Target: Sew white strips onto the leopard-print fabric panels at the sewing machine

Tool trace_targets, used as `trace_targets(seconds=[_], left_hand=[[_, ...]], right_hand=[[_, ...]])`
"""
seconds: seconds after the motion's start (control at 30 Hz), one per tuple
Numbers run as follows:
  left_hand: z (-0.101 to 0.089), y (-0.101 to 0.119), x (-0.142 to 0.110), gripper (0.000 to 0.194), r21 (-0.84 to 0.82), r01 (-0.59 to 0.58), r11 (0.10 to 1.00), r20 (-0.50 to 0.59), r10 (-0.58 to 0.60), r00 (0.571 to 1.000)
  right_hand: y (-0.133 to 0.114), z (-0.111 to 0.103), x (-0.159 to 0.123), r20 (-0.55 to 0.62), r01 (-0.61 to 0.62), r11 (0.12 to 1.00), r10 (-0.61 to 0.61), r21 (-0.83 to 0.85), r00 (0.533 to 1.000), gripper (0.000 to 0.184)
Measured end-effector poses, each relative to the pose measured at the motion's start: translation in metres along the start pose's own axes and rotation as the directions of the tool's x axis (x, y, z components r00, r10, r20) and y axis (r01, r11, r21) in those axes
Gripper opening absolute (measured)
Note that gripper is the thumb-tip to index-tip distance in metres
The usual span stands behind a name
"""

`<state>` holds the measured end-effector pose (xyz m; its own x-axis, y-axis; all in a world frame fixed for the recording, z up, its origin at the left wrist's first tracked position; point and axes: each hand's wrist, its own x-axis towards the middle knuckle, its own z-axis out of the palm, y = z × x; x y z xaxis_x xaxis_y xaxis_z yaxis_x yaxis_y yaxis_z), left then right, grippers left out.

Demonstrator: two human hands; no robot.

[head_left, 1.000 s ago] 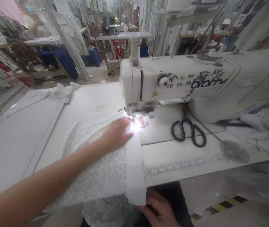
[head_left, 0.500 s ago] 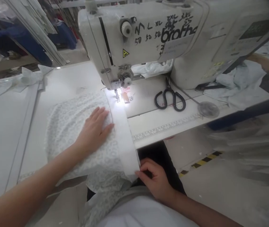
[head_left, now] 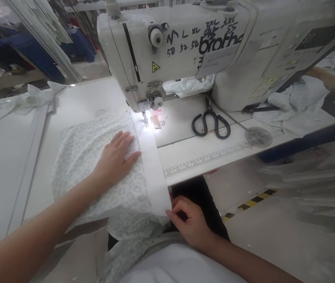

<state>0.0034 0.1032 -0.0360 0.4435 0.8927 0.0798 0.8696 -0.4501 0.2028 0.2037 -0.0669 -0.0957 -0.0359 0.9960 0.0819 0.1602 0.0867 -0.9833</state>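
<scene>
A pale patterned fabric with a plain white band along its right side lies under the needle of the sewing machine. My left hand rests flat on the patterned part, fingers stretched out, left of the band. Down at the table's front edge, my right hand pinches the near end of the white band between thumb and fingers. The upper end of the band is at the lit presser foot. A loose part of the fabric hangs off the edge over my lap.
Black-handled scissors lie right of the needle. A printed ruler strip runs along the table's front edge, close to a round clear disc. Crumpled pale cloth sits at the right. Yellow-black tape marks the floor.
Both hands and the fabric have shifted very slightly to the left, my right hand also a little upward. My grip on the band is the same.
</scene>
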Motion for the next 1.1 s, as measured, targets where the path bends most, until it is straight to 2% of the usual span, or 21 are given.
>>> trace_targets(seconds=[0.2, 0.37, 0.43, 0.53, 0.67, 0.83, 0.87, 0.93, 1.1], left_hand=[[-0.003, 0.002, 0.002, 0.06, 0.017, 0.016, 1.0, 0.027, -0.017, 0.999], [-0.001, 0.002, 0.002, 0.068, 0.027, 0.014, 1.0, 0.038, -0.015, 0.999], [-0.002, 0.001, 0.001, 0.066, 0.023, -0.005, 1.0, 0.023, 0.005, 1.0], [-0.005, 0.001, 0.001, 0.056, 0.02, -0.066, 0.998, 0.023, 0.065, 0.998], [-0.011, 0.006, -0.001, 0.037, -0.014, -0.193, 0.981, 0.105, 0.194, 0.975], [-0.011, 0.012, -0.008, 0.04, -0.104, -0.145, 0.984, 0.127, 0.158, 0.979], [-0.011, 0.013, -0.011, 0.043, -0.117, -0.13, 0.985, 0.124, 0.144, 0.982], [-0.009, 0.014, -0.015, 0.049, -0.13, -0.108, 0.986, 0.122, 0.124, 0.985], [-0.008, 0.011, -0.012, 0.054, -0.11, -0.121, 0.987, 0.12, 0.134, 0.984]], right_hand=[[0.002, 0.0, 0.0, 0.059, 0.069, 0.991, -0.062, -0.115, 0.996, 0.021], [0.004, -0.007, 0.002, 0.177, 0.265, 0.92, -0.22, -0.288, 0.959, 0.015], [0.002, -0.014, 0.005, 0.263, 0.368, 0.873, -0.292, -0.319, 0.92, 0.015], [-0.002, -0.026, 0.013, 0.408, 0.501, 0.818, -0.37, -0.283, 0.835, 0.025], [-0.01, -0.035, 0.024, 0.528, 0.648, 0.719, -0.458, -0.253, 0.715, 0.03], [-0.022, -0.033, 0.034, 0.577, 0.795, 0.549, -0.573, -0.258, 0.582, 0.023], [-0.024, -0.032, 0.035, 0.57, 0.805, 0.528, -0.586, -0.27, 0.575, 0.021], [-0.027, -0.029, 0.036, 0.538, 0.797, 0.529, -0.598, -0.293, 0.595, 0.016], [-0.033, -0.025, 0.046, 0.506, 0.7, 0.681, -0.536, -0.214, 0.676, 0.013]])
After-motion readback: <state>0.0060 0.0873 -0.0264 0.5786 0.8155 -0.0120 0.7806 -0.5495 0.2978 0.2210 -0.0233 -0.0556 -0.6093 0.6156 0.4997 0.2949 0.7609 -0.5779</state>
